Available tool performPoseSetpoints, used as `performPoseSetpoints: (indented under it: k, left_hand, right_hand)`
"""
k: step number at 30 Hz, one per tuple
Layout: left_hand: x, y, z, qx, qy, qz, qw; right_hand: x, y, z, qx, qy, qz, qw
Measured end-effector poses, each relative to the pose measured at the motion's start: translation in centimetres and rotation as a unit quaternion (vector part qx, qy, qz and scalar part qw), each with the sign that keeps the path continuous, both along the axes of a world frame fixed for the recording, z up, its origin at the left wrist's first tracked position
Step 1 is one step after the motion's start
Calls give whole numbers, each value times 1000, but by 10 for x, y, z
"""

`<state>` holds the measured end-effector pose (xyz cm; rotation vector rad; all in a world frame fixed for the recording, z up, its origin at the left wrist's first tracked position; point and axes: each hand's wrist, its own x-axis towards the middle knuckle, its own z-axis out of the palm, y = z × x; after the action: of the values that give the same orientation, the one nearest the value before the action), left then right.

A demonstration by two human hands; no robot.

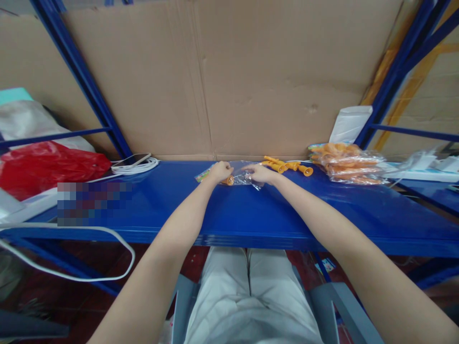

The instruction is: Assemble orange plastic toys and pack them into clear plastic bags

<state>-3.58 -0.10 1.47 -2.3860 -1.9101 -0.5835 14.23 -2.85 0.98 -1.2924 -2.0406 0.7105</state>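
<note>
A clear plastic bag [238, 180] with a colourful printed left end lies on the blue table. An orange horn-shaped piece [228, 181] shows at its left part, under my left hand. My left hand [219, 171] has its fingers curled closed on the bag. At the bag's right part is my right hand [261, 173], index finger stretched to the left and fingers apart, touching the plastic. Just beyond the right hand lie several loose orange horn-shaped pieces [283, 166].
A stack of bagged orange pieces [349, 167] sits on the right of the blue table [247, 210]. To the left are a coiled white cable [136, 166] and a red plastic bag [52, 165]. Cardboard [251, 81] stands behind, between blue metal posts [82, 76].
</note>
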Motion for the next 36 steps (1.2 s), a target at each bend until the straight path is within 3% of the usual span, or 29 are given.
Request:
performPoseSetpoints:
  k: [7, 12, 14, 18, 20, 23, 26, 29, 36]
  left_hand:
    - [1, -2, 2, -8, 13, 13, 1000]
    - [1, -2, 1, -6, 16, 11, 1000]
    - [1, -2, 1, -3, 18, 12, 1000]
    - [1, -2, 0, -4, 19, 16, 1000]
    - [1, -1, 0, -6, 18, 19, 1000]
    - [0, -1, 0, -6, 17, 20, 1000]
    - [0, -1, 0, -7, 20, 20, 1000]
    - [1, -2, 1, -10, 22, 17, 1000]
    - [-2, -1, 1, -13, 22, 8, 1000]
  right_hand:
    - [22, 16, -1, 58, -55, -58, 995]
    - [40, 16, 15, 59, -32, -103, 992]
    - [53, 16, 24, 82, -45, -154, 984]
    - [88, 13, 34, 131, -136, -317, 930]
    - [104, 9, 32, 97, -190, -392, 895]
    - [119, 0, 24, 51, -235, -451, 859]
    - [124, -8, 17, -17, -259, -473, 842]
    - [125, -10, 14, -61, -267, -464, 842]
    - [130, -1, 13, 22, -199, -503, 841]
